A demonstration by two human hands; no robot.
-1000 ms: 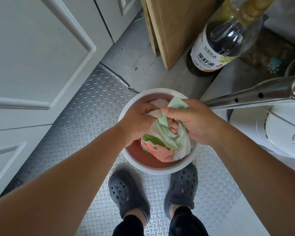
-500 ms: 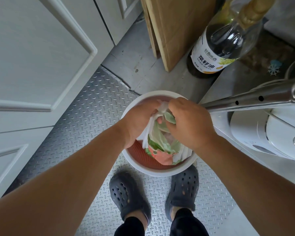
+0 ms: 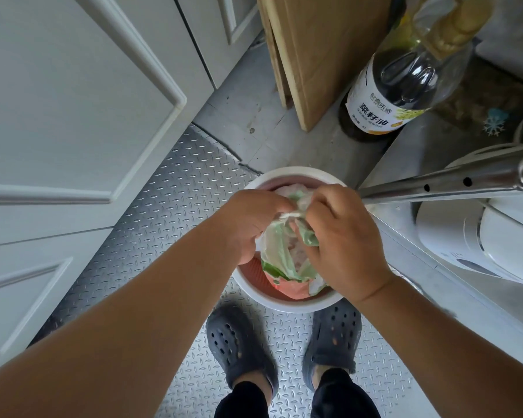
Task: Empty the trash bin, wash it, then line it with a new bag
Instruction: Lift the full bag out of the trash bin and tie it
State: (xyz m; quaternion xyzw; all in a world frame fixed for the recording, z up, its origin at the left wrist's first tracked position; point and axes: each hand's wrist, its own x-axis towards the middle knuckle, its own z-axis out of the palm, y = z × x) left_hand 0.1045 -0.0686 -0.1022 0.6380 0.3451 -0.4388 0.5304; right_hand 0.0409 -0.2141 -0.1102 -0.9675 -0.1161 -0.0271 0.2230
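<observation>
The trash bin (image 3: 284, 304), a white-rimmed round tub with a reddish inside, stands on the patterned metal floor (image 3: 163, 206) just below the middle of the frame, right in front of the person's dark clogs (image 3: 239, 348). Inside it sits the full bag (image 3: 281, 257), thin pale-green plastic with something orange-pink showing at its lower edge. Both hands are closed on the bag's mouth: the left hand (image 3: 248, 224) pinches one gathered ear, the right hand (image 3: 341, 236) grips the other, and a twisted strand (image 3: 290, 215) runs between them. This looks like tying the bag off before lifting it out. To do it well, pull the two ears snug so the knot seats low, keeping the thin film clear of the rim so it does not tear. An oil bottle (image 3: 390, 95) and a wooden board (image 3: 314, 55) stand at the upper right; white cabinet doors (image 3: 73, 116) fill the left.
</observation>
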